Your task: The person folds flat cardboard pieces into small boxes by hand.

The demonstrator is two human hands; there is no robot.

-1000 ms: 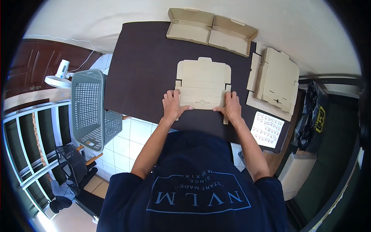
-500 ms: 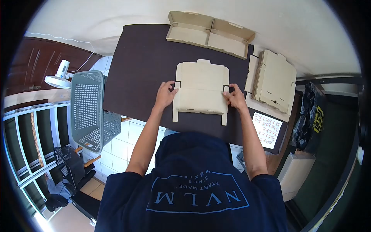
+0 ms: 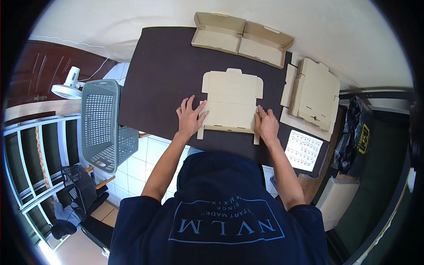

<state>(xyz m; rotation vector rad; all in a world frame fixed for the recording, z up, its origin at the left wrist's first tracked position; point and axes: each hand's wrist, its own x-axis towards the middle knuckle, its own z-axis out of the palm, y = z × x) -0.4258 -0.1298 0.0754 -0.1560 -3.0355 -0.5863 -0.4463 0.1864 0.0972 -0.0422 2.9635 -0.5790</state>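
Both hands have come nearer the body along the sides of the cardboard sheet [image 3: 229, 110], and its side strips, flat a moment ago, now look turned up. Closest is the dark cloth shirt [image 3: 227, 221] with pale lettering. The sheet lies on the table [image 3: 163, 75] in front of it. The left hand [image 3: 190, 118] has its fingers spread wide, fingertips at the sheet's left edge. The right hand [image 3: 267, 126] is at the right edge, fingers held close together; whether they pinch the card cannot be told.

The sheet seems only partly folded: the near edge looks raised, with two narrow tabs sticking out towards the body, while the far panel, its rounded side flaps and end tongue lie flat. It is smooth, matt tan card with a crease across the middle. To the right is a glossy-looking white paper [image 3: 303, 150] with rows of small prints, and beyond it a stack of flat card [image 3: 316, 92], apparently unfolded. At the far edge, two open boxes [image 3: 221, 36] stand side by side, shallow and straight-walled, already shaped.
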